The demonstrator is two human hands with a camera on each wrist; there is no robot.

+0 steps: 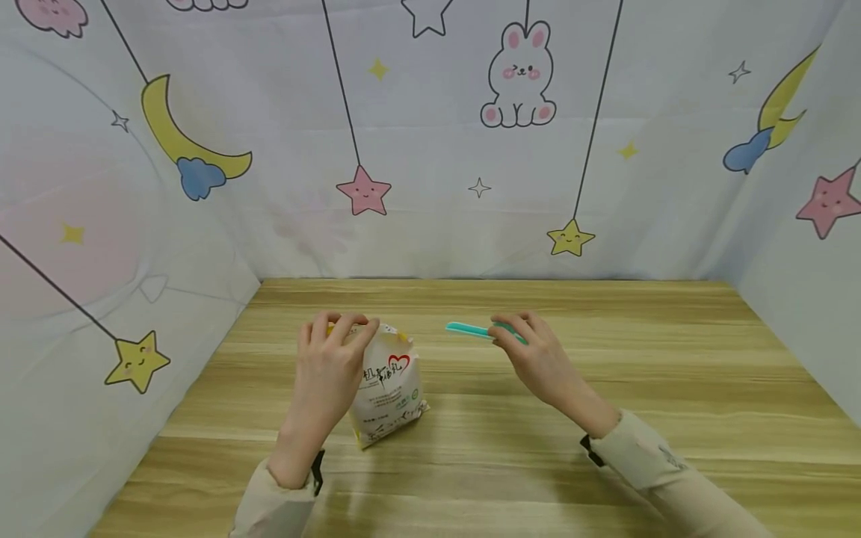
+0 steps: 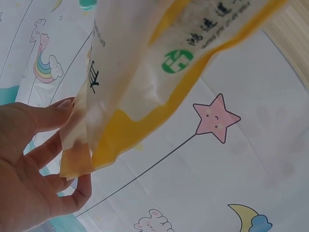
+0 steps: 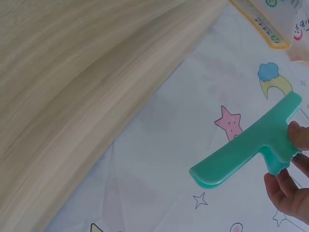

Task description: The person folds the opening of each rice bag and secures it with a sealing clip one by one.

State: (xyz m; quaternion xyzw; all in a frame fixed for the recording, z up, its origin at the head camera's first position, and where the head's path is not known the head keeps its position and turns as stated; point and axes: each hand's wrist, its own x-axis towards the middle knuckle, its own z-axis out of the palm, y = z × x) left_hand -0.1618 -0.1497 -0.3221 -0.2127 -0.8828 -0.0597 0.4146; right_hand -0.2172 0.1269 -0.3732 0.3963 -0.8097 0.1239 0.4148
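Left grip is pinching the top edge of a white paper-looking bag, with the thumb on one side and fingers on the other, so there's only a thin fold of packaging between them. Right grip has a teal clip by its short handle, thumb against fingertips, and the long bar sticks out toward the bag. Clip and bag aren't touching, just near each other.

Bag's roughly upright over the left-middle part of a wood-grain desk, and honestly can't tell if its bottom is sitting on the wood. Behind and along both sides hangs a pale curtain printed with moons, stars and a winking bunny. Cream sleeves, dark band at each wrist.

As for containers, it's that bag: yellow trim, black lettering, red heart; contents hidden by the packaging.
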